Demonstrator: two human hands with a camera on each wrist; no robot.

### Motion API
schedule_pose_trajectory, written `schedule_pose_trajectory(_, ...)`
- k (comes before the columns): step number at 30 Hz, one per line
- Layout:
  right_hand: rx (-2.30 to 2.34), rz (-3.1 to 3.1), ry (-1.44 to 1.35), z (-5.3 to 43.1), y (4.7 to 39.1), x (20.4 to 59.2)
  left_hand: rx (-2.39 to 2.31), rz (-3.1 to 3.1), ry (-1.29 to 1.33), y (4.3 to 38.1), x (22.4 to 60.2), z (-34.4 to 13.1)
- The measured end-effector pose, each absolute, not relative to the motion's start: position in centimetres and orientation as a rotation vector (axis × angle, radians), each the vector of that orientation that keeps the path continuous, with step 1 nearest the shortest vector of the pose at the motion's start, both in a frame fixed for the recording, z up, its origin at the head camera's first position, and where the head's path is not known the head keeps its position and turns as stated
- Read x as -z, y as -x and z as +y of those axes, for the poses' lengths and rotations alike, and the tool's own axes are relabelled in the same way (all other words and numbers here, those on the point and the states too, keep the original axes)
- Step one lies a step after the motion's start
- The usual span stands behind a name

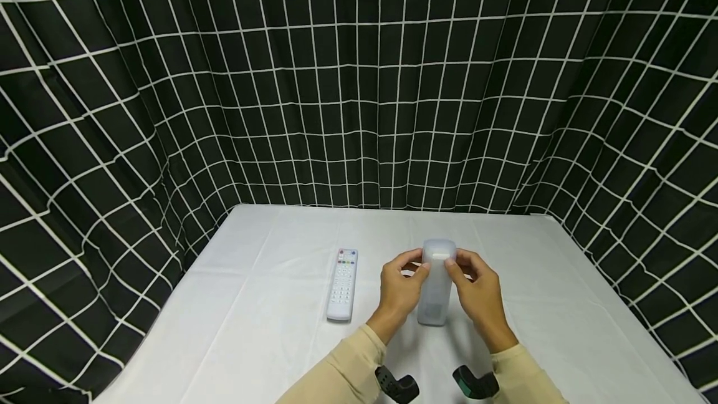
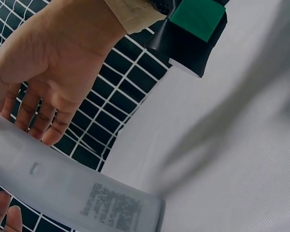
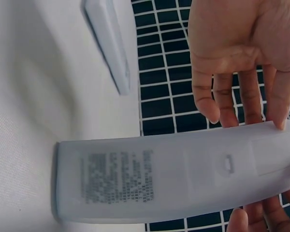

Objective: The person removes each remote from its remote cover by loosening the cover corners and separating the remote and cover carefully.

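Sleeve pinched by fingers encloses labelled remote.

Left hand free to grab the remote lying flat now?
Likely not: the left hand holds the frosted object. If it let go, nothing seems to block the remote on its left.

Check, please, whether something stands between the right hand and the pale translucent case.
Nothing visible does: the right hand grips the pale translucent case directly, and the left hand grips its other side. The white remote control lies apart, beyond the left hand.
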State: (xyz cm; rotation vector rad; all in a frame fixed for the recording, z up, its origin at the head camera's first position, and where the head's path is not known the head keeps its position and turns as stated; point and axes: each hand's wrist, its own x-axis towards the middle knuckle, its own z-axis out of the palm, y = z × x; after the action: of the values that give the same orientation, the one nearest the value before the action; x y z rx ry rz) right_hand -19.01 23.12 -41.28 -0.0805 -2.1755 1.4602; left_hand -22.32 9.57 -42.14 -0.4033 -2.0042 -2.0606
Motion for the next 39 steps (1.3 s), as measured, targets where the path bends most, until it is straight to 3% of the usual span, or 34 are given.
schedule_pose_trajectory(7,-1.457,-2.13,0.02,23.1,18.8,41.3,2.057,-1.996,0.451,21.2,40.5,9.2)
schedule_pose_trajectory(23,-1.588,-2.111,0.115,23.7,18.8,40.6,2.036,-1.943,0.459,22.0,41.6,9.9)
schedule_pose_trajectory(39,-2.423,-1.816,-0.001,25.4,19.6,40.1,2.105,-1.925,0.453,21.8,41.2,10.1)
